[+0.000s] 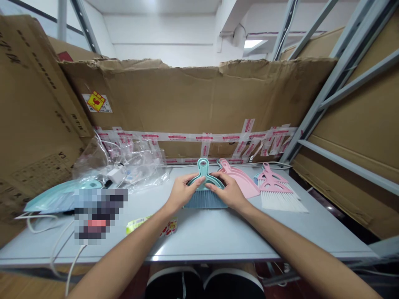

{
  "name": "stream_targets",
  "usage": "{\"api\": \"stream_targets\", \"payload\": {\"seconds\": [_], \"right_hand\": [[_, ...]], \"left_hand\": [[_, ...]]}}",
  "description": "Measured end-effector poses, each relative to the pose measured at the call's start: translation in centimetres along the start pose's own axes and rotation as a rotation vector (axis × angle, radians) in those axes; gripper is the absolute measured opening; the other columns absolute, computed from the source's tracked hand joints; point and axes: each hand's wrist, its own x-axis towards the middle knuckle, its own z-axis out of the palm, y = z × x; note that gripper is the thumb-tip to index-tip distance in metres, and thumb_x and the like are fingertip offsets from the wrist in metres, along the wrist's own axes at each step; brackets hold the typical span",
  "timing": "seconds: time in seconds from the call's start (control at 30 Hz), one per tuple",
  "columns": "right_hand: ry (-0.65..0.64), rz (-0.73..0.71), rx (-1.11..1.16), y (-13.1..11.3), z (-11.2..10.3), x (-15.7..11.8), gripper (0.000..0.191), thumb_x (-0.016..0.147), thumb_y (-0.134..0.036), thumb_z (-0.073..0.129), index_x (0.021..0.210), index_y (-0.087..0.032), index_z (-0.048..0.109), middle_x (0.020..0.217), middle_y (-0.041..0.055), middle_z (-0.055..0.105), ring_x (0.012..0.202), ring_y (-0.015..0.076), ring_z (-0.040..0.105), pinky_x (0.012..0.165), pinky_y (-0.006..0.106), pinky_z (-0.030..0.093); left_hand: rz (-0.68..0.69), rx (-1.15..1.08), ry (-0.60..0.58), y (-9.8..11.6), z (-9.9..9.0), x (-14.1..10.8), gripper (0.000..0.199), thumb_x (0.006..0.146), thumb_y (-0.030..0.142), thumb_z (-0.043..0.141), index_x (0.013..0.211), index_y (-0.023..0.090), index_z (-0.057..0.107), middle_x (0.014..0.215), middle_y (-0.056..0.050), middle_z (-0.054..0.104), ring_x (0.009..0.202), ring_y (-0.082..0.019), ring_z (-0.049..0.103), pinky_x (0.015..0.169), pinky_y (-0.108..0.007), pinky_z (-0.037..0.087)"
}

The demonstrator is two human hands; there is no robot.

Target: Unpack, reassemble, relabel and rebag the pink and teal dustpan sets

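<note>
A teal hand brush [204, 195] with grey-blue bristles is held at the middle of the table, its looped handle pointing away from me. A teal rim shows around it, perhaps a dustpan behind. My left hand [183, 191] grips its left side, thumb on top. On the right side, my right hand [229, 192] grips it the same way. Just right of my hands lies a pink dustpan [245, 180]. Farther right are pink brushes [276, 187] with white bristles, overlapping each other.
Clear plastic bags [143, 162] and a white adapter [116, 175] lie at the back left. A wrapped teal dustpan [59, 197], cables and a blurred object are at the left. A colourful packet [137, 224] is near my left forearm. Cardboard [187, 99] walls the back.
</note>
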Motion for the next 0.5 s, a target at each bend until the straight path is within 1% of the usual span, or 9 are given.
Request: {"api": "stream_targets", "payload": {"seconds": [0.23,0.5], "right_hand": [[-0.001,-0.013,0.004,0.11,0.08,-0.02,0.038,0.089,-0.046,0.089,0.116,-0.021,0.078,0.111,0.0093,0.085,0.101,0.0277,0.081,0.094,0.042,0.066],[0.001,-0.002,0.006,0.16,0.14,-0.06,0.038,0.089,-0.045,0.089,0.117,-0.021,0.078,0.112,0.0086,0.085,0.101,0.0274,0.081,0.093,0.041,0.065]], "left_hand": [[0.009,-0.008,0.005,-0.62,-0.02,0.08,0.041,0.103,0.054,0.075,0.126,0.024,0.089,0.123,-0.002,0.087,0.119,-0.032,0.080,0.108,-0.042,0.060],[-0.006,0.007,0.006,-0.43,0.00,0.03,0.044,0.102,0.057,0.074,0.127,0.023,0.088,0.126,-0.004,0.087,0.121,-0.034,0.079,0.111,-0.044,0.060]]}}
